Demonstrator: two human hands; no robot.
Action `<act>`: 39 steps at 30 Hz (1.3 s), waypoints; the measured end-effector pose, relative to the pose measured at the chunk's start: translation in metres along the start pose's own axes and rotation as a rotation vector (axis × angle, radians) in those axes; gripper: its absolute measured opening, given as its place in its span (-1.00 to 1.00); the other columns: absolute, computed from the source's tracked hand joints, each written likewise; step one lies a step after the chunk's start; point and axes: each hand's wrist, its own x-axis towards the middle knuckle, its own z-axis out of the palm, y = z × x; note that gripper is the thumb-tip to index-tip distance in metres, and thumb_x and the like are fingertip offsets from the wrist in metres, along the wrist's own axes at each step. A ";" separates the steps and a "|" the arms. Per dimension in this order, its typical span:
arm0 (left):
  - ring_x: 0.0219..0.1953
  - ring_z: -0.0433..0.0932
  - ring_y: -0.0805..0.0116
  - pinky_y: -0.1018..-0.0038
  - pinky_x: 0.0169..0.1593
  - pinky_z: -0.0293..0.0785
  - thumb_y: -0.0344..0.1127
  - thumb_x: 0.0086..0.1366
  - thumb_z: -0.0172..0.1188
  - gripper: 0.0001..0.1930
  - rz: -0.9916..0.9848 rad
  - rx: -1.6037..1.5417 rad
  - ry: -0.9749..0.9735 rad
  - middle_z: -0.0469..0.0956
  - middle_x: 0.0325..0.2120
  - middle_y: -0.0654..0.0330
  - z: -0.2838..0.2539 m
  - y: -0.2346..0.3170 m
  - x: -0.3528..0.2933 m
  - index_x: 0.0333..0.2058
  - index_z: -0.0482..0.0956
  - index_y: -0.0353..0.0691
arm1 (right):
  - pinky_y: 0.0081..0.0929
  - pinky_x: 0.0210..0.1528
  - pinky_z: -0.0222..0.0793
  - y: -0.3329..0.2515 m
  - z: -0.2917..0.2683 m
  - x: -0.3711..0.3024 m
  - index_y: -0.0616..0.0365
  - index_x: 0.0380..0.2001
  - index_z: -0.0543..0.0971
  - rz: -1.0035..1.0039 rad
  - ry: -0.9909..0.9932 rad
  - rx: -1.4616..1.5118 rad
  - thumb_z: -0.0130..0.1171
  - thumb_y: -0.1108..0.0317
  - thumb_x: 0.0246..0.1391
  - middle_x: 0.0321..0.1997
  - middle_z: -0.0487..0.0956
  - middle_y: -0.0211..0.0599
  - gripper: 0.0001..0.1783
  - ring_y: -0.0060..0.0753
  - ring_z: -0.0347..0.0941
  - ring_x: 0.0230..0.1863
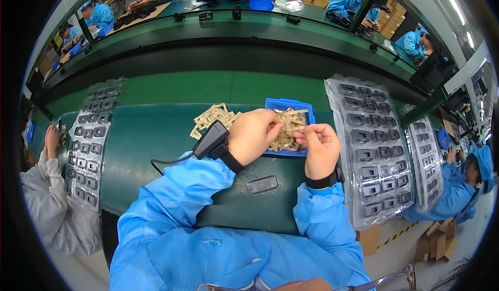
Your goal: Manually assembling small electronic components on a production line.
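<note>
My left hand (253,135) is closed, its thumb and fingertips pressed together over the near left side of a blue bin (289,104). What it pinches, if anything, is too small to make out. My right hand (322,149) pinches a small beige strip (297,130) at the bin's right side. Many similar strips (285,141) fill the bin. To the left of my left hand lies a loose pile of the same beige strips (214,116). A dark rectangular frame with rounded corners (262,185) rests flat on the green table between my forearms.
Clear plastic trays (371,171) with rows of dark frames stand on the right, and another tray stack (86,161) on the left. A co-worker in pale clothing (54,208) sits at the left. Across a raised green ledge (228,31), several people in blue work.
</note>
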 end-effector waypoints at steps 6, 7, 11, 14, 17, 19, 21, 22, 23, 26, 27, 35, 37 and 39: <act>-0.21 0.54 0.54 0.62 -0.15 0.50 -0.48 0.34 0.24 -0.86 -0.144 -0.828 0.033 0.56 -0.27 0.26 0.012 -0.001 0.005 -0.16 0.50 -0.32 | -0.59 -0.09 0.56 0.007 -0.010 -0.005 0.26 -0.24 0.44 -0.089 -0.164 0.063 0.13 0.68 0.17 -0.17 0.61 -0.18 -0.85 -0.40 0.62 -0.11; -0.19 0.55 0.53 0.60 -0.13 0.50 -0.48 0.34 0.23 -0.86 -0.112 -0.872 0.000 0.57 -0.26 0.24 0.008 0.000 0.005 -0.16 0.51 -0.35 | -0.55 -0.01 0.54 0.009 -0.008 -0.006 0.28 -0.17 0.44 -0.130 -0.188 0.134 0.16 0.68 0.14 -0.09 0.59 -0.16 -0.79 -0.41 0.58 -0.02; -0.24 0.64 0.22 0.44 -0.14 0.54 -0.55 0.25 0.21 -0.87 0.184 -0.472 0.043 0.66 -0.29 0.05 -0.011 0.000 0.000 -0.23 0.66 -0.35 | -0.55 -0.07 0.53 0.004 0.010 -0.007 0.34 -0.13 0.60 -0.142 -0.245 0.032 0.27 0.49 0.20 -0.16 0.66 -0.25 -0.80 -0.54 0.58 -0.13; -0.25 0.65 0.05 0.34 -0.16 0.56 -0.57 0.14 0.30 -0.85 0.238 -0.197 0.164 0.65 -0.34 0.01 0.001 0.010 0.002 -0.27 0.63 -0.35 | -0.61 -0.17 0.53 0.014 0.001 -0.002 0.35 -0.19 0.63 -0.156 -0.232 -0.063 0.22 0.49 0.24 -0.24 0.68 -0.30 -0.86 -0.61 0.58 -0.23; -0.26 0.65 0.03 0.28 -0.19 0.57 -0.55 0.12 0.32 -0.82 0.529 0.063 0.255 0.65 -0.29 0.01 0.001 0.018 0.004 -0.26 0.62 -0.33 | -0.65 -0.28 0.50 0.007 0.004 -0.002 0.40 -0.28 0.66 -0.201 -0.177 -0.122 0.19 0.53 0.21 -0.35 0.69 -0.33 -0.87 -0.67 0.57 -0.31; -0.25 0.65 0.03 0.28 -0.19 0.58 -0.55 0.13 0.32 -0.82 0.528 0.100 0.258 0.66 -0.27 0.01 -0.001 0.024 0.000 -0.25 0.63 -0.34 | -0.65 -0.30 0.50 0.007 0.006 -0.002 0.41 -0.29 0.66 -0.122 -0.220 -0.053 0.16 0.52 0.22 -0.37 0.69 -0.32 -0.85 -0.67 0.57 -0.32; -0.25 0.65 0.04 0.29 -0.19 0.58 -0.55 0.15 0.31 -0.81 0.522 0.142 0.265 0.67 -0.25 0.00 0.001 0.027 -0.005 -0.23 0.63 -0.35 | -0.65 -0.35 0.46 0.006 0.004 -0.005 0.38 -0.30 0.67 -0.151 -0.231 -0.111 0.14 0.51 0.22 -0.40 0.68 -0.34 -0.84 -0.70 0.54 -0.37; -0.25 0.65 0.04 0.29 -0.18 0.58 -0.54 0.16 0.31 -0.81 0.526 0.189 0.273 0.67 -0.23 -0.01 0.000 0.029 -0.007 -0.21 0.64 -0.36 | -0.65 -0.37 0.44 0.005 0.004 -0.006 0.38 -0.31 0.67 -0.186 -0.222 -0.135 0.14 0.51 0.21 -0.42 0.68 -0.35 -0.84 -0.71 0.53 -0.39; -0.24 0.65 0.04 0.29 -0.18 0.59 -0.54 0.17 0.30 -0.80 0.518 0.223 0.273 0.67 -0.21 -0.02 0.005 0.023 -0.008 -0.19 0.64 -0.36 | -0.65 -0.39 0.42 0.008 0.004 -0.006 0.37 -0.32 0.67 -0.205 -0.209 -0.168 0.15 0.51 0.19 -0.44 0.67 -0.36 -0.85 -0.73 0.51 -0.41; -0.24 0.66 0.03 0.28 -0.18 0.60 -0.52 0.20 0.29 -0.79 0.513 0.251 0.239 0.67 -0.20 -0.04 0.012 0.016 -0.011 -0.17 0.63 -0.38 | -0.64 -0.42 0.39 0.010 0.000 -0.008 0.36 -0.34 0.67 -0.154 -0.190 -0.183 0.18 0.50 0.17 -0.48 0.66 -0.36 -0.86 -0.74 0.48 -0.43; -0.24 0.66 0.02 0.27 -0.18 0.60 -0.52 0.21 0.28 -0.80 0.498 0.260 0.229 0.66 -0.20 -0.04 0.011 0.016 -0.013 -0.17 0.63 -0.39 | -0.64 -0.42 0.39 0.008 0.001 -0.010 0.36 -0.34 0.67 -0.157 -0.190 -0.181 0.18 0.50 0.17 -0.48 0.66 -0.36 -0.86 -0.74 0.48 -0.43; -0.16 0.65 0.01 0.27 -0.10 0.58 -0.53 0.24 0.24 -0.79 0.463 0.243 0.224 0.64 -0.13 -0.05 0.016 0.013 -0.012 -0.14 0.60 -0.38 | -0.54 -0.52 0.33 0.007 0.005 -0.009 0.32 -0.47 0.65 -0.310 -0.076 -0.213 0.21 0.44 0.07 -0.61 0.59 -0.20 -0.86 -0.66 0.45 -0.58; -0.16 0.65 0.00 0.27 -0.10 0.59 -0.53 0.24 0.24 -0.79 0.467 0.247 0.228 0.64 -0.13 -0.05 0.015 0.011 -0.010 -0.14 0.60 -0.38 | -0.54 -0.51 0.35 0.007 0.006 -0.008 0.33 -0.46 0.65 -0.296 -0.087 -0.212 0.22 0.45 0.07 -0.61 0.60 -0.21 -0.86 -0.67 0.46 -0.57; -0.13 0.63 -0.02 0.25 -0.07 0.58 -0.52 0.22 0.25 -0.77 0.484 0.325 0.226 0.62 -0.12 -0.06 0.015 0.004 -0.011 -0.13 0.57 -0.39 | -0.55 -0.50 0.37 0.008 0.008 -0.007 0.33 -0.45 0.66 -0.279 -0.104 -0.204 0.23 0.45 0.06 -0.61 0.60 -0.21 -0.86 -0.68 0.48 -0.55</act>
